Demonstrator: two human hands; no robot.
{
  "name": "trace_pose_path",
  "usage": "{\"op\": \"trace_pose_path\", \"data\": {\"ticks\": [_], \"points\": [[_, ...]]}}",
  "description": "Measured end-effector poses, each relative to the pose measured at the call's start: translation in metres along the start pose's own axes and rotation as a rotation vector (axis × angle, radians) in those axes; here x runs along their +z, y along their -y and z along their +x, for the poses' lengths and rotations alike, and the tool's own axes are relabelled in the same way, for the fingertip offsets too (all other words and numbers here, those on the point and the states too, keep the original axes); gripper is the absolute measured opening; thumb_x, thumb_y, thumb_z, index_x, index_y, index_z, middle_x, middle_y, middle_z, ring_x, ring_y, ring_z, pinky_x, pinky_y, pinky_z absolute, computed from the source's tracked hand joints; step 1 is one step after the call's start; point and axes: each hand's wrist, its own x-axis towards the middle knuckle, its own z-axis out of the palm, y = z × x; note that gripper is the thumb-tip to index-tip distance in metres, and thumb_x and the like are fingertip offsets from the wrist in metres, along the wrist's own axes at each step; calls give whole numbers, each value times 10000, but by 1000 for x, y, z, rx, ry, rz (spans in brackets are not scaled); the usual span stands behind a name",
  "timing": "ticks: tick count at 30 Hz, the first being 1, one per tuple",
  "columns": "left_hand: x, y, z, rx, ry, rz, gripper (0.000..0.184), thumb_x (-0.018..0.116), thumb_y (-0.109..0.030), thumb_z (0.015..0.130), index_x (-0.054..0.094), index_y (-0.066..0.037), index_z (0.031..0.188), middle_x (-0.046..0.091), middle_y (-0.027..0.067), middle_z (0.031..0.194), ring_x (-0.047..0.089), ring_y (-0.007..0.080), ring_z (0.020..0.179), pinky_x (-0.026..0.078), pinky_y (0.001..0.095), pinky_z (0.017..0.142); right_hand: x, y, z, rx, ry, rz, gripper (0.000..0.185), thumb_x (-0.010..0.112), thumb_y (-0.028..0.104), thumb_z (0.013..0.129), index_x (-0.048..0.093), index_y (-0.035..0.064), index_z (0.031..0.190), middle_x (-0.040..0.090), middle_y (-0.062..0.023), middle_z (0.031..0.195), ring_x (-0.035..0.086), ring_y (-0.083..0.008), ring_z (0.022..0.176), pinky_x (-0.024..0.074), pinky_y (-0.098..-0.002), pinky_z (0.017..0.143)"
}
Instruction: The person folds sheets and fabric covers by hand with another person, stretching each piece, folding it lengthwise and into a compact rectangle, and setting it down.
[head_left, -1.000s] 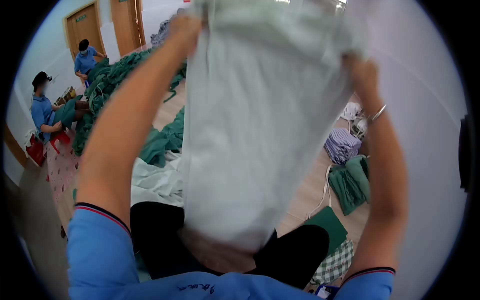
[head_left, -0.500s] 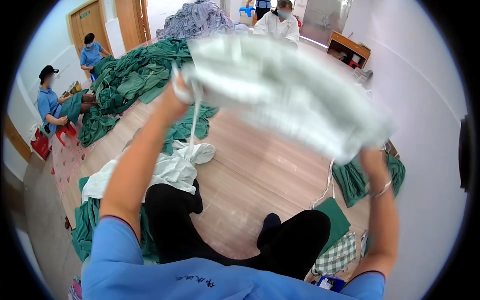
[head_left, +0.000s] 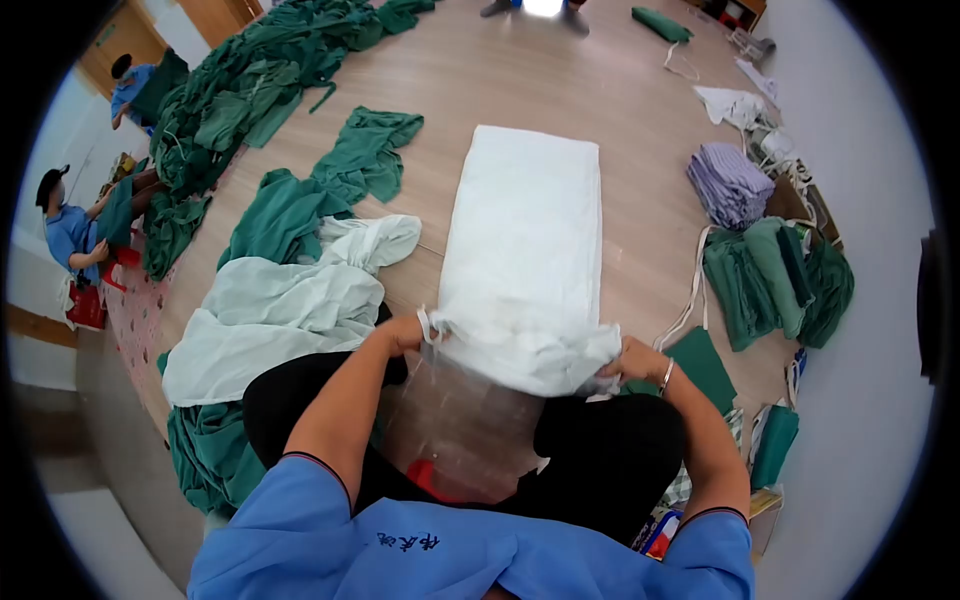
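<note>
A long white cloth [head_left: 522, 220] lies flat on the wooden floor in front of me, its near end bunched and lifted over my lap. My left hand [head_left: 406, 334] is closed on the left corner of that end, where a white tie hangs by the fingers. At the right corner, my right hand [head_left: 634, 358] grips the same cloth, a bracelet around its wrist. The bunched end is slightly blurred. Beside my left knee, a rumpled white cloth [head_left: 280, 318] rests partly on green fabric [head_left: 205, 450].
Crumpled green cloths [head_left: 280, 215] lie left of the white one. A large green heap [head_left: 245, 105] rises further left, near two seated people in blue. To the right are folded green cloths [head_left: 765, 275], folded striped fabric [head_left: 730, 185] and a wall [head_left: 860, 330].
The white cloth was raised and swinging in both hands; now it lies spread on the floor, with my hands lowered near my knees holding its near end. My view has tilted down.
</note>
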Motion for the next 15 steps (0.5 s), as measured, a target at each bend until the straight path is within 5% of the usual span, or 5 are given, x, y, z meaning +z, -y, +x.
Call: {"op": "trace_pose_path", "data": {"ticks": [3, 8, 11, 13, 15], "points": [[-22, -29, 50, 122, -217, -52, 149, 577, -205, 810, 605, -126, 934, 584, -20, 850, 548, 123, 772, 448, 280, 651, -42, 14, 47, -132, -238, 7, 306, 699, 152, 699, 619, -9, 947, 634, -48, 780, 560, -143, 566, 477, -264, 522], [-33, -72, 126, 281, -446, -315, 343, 571, -267, 833, 536, -99, 1130, 578, 38, 1003, 541, 172, 904, 444, 339, 744, -83, 13, 136, -288, -704, 384, 333, 715, 171, 686, 618, -22, 940, 628, -84, 811, 569, -147, 690, 431, -258, 543], [-43, -56, 159, 238, -543, -373, 553, 586, -307, 821, 396, -73, 1284, 513, 95, 1181, 488, 222, 1066, 389, 378, 883, -79, -33, 168, -57, -645, -261, 397, 716, 186, 680, 601, -42, 983, 629, -130, 879, 586, -196, 762, 456, -276, 637], [-47, -18, 177, -6, -580, 118, 716, 595, -367, 806, 247, -93, 1369, 397, 129, 1321, 395, 254, 1197, 291, 413, 987, -56, -70, 180, -72, -608, -237, 434, 716, 194, 676, 590, -37, 1021, 624, -149, 933, 590, -226, 814, 454, -286, 703], [-58, 45, 204, 178, -412, 130, 857, 637, -393, 771, 99, -185, 1404, 242, 123, 1416, 276, 292, 1276, 243, 537, 981, -39, -97, 184, -83, -575, -213, 472, 715, 201, 671, 579, -31, 1059, 618, -169, 988, 594, -257, 865, 452, -295, 770]]}}
